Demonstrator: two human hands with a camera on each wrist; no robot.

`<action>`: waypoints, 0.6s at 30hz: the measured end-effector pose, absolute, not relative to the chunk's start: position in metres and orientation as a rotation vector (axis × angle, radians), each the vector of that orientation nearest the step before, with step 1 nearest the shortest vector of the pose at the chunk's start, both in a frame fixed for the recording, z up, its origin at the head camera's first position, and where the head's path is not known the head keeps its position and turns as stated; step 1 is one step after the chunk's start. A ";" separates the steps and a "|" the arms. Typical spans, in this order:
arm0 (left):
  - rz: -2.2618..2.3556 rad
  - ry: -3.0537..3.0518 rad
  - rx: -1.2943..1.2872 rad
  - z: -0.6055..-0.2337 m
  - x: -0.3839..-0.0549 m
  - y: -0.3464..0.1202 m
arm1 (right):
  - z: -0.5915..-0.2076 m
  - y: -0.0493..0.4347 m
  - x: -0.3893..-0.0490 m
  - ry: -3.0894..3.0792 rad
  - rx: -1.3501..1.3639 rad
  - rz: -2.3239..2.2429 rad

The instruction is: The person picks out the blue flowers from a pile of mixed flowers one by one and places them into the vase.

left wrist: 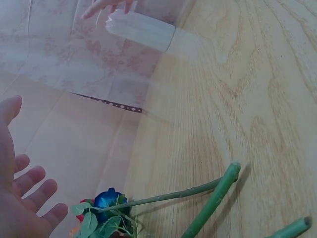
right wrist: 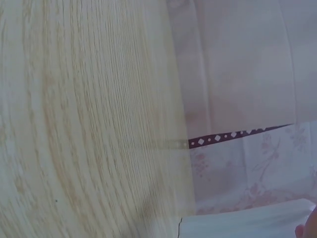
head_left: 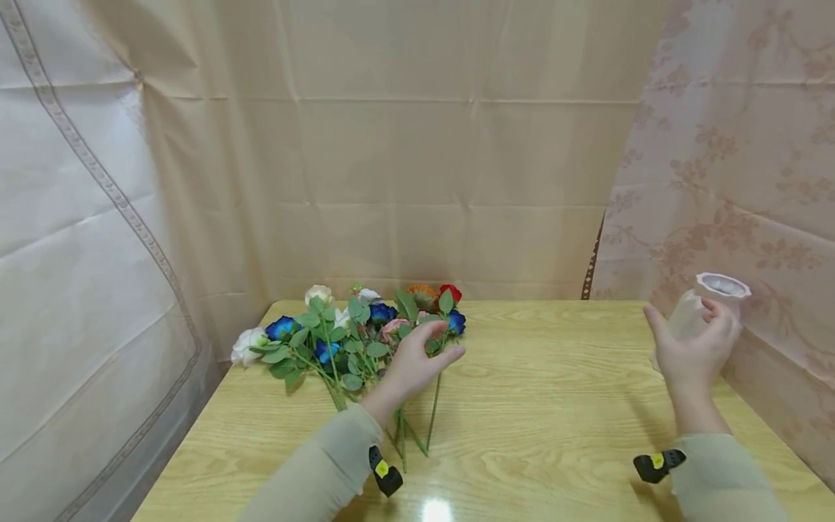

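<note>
In the head view, a white vase (head_left: pixel 686 316) with a scalloped rim stands at the table's right edge. My right hand (head_left: pixel 694 351) is at its upper part, thumb spread away to the left and fingers bent beside the neck. The left wrist view shows that vase (left wrist: pixel 143 32) with the fingers close by its rim. My left hand (head_left: pixel 417 362) hovers over the right side of a pile of artificial flowers (head_left: pixel 352 341), thumb and fingers apart with nothing between them. A blue rose (left wrist: pixel 110 198) and green stems (left wrist: pixel 213 201) lie below it in the left wrist view.
The flowers, with white, blue, pink, orange and red heads, lie on the left of the wooden table (head_left: pixel 535 406), stems pointing toward me. A beige curtain (head_left: pixel 424 145) hangs behind; a patterned cloth (head_left: pixel 750 181) borders the right side.
</note>
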State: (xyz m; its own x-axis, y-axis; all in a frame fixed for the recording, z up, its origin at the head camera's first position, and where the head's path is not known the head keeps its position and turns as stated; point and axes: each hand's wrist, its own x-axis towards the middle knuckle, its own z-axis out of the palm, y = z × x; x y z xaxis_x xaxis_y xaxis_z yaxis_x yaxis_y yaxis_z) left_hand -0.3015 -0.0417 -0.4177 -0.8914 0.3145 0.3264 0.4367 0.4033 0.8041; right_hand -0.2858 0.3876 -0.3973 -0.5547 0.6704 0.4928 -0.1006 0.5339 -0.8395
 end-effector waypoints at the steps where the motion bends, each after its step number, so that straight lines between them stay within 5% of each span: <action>1: -1.504 -2.529 -0.682 -0.418 -0.302 -0.041 | -0.397 0.389 -0.286 -1.894 -0.499 1.125; 18: -1.607 -2.482 -0.704 -0.424 -0.305 -0.025 | -0.395 0.414 -0.281 -1.794 -0.730 1.351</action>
State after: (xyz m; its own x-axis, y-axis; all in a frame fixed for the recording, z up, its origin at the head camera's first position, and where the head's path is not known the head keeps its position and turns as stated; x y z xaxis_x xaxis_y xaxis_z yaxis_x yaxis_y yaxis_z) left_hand -0.3052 -0.0245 -0.4243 -0.8878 0.3233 0.3275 0.4311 0.3353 0.8377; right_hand -0.2809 0.4140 -0.3946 -0.5473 0.8041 0.2320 -0.0006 0.2768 -0.9609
